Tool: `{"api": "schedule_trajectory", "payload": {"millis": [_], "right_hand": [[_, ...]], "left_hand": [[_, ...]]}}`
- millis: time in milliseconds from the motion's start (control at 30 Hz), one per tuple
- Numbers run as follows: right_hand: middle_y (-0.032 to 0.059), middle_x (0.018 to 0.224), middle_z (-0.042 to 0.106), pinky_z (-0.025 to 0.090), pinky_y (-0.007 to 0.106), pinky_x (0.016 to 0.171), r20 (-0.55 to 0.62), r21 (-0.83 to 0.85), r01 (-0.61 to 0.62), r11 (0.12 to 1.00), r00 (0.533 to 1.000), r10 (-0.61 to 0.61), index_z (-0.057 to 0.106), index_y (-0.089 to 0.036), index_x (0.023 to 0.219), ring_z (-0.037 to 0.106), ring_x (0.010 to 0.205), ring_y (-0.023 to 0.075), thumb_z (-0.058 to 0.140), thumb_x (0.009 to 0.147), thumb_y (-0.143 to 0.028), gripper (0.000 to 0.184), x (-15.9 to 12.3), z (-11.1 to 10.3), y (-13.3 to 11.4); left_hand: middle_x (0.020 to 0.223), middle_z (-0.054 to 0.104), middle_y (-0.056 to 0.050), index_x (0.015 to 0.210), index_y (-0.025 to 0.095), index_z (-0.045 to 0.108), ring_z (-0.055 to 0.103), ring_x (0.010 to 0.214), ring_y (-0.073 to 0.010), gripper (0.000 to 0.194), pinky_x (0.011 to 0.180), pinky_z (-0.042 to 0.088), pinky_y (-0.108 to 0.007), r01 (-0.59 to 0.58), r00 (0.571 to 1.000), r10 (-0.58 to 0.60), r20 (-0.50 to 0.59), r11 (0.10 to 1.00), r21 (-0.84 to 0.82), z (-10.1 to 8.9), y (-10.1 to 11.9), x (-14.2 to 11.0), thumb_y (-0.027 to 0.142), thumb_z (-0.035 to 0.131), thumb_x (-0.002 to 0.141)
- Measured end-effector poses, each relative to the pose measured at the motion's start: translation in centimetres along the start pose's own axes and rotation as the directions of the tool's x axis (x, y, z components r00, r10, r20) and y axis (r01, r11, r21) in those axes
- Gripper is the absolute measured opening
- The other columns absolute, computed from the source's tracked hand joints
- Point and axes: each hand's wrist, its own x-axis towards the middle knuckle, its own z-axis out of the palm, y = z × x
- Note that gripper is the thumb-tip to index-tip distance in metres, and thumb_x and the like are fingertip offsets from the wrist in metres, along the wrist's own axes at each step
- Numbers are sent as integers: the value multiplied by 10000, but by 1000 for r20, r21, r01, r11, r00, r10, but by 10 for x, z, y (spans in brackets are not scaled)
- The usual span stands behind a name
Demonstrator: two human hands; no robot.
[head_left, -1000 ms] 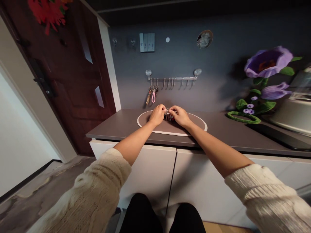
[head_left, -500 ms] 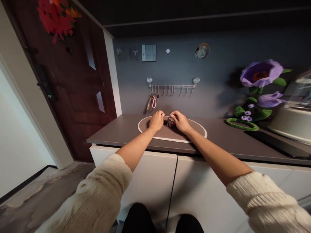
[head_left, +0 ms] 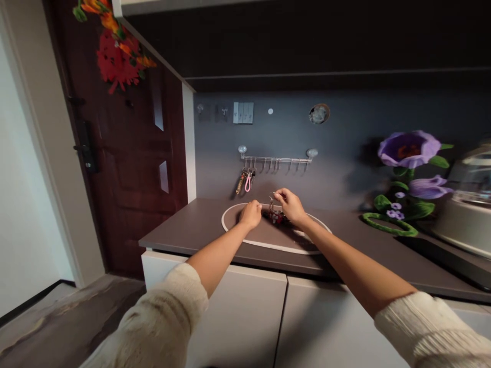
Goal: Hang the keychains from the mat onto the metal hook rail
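My right hand pinches the ring of a bunch of keys just above the oval mat. Metal pieces and a red and dark part dangle from that ring, too small to make out fully. To the left, my left hand is closed low over the mat, its fingertips turned away; whatever they hold is hidden. Behind both hands, a clear hook rail is fixed to the wall. From its left end hang more keys, with a brown key fob and a pink loop strap.
A purple flower ornament with a green ring base stands on the counter at right, beside a cream appliance. An overhead cabinet juts out above. At left is a dark red door.
My right hand has lifted the key ring, so the pieces now hang below it. My left hand stays closed on the left. The view has tilted upward.
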Motion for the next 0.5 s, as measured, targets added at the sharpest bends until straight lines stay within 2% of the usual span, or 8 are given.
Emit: {"api": "schedule_trajectory", "payload": {"millis": [233, 500], "right_hand": [[18, 710, 567, 361, 243, 645, -38, -6, -72, 997, 997, 72, 517, -165, 743, 473, 651, 124, 439, 770, -308, 165, 34, 5, -3], [19, 721, 581, 361, 234, 658, -65, -53, -46, 998, 997, 42, 521, -162, 737, 475, 657, 116, 430, 769, -253, 132, 74, 14, -10]], "left_hand": [[859, 644, -66, 794, 171, 550, 568, 768, -151, 217, 686, 405, -251, 128, 992, -129, 6, 980, -151, 9, -10, 7, 269, 365, 848], [789, 638, -46, 708, 177, 520, 558, 708, -141, 215, 627, 388, -240, 181, 983, -183, 8, 962, -206, 10, -11, 8, 255, 365, 836]]}}
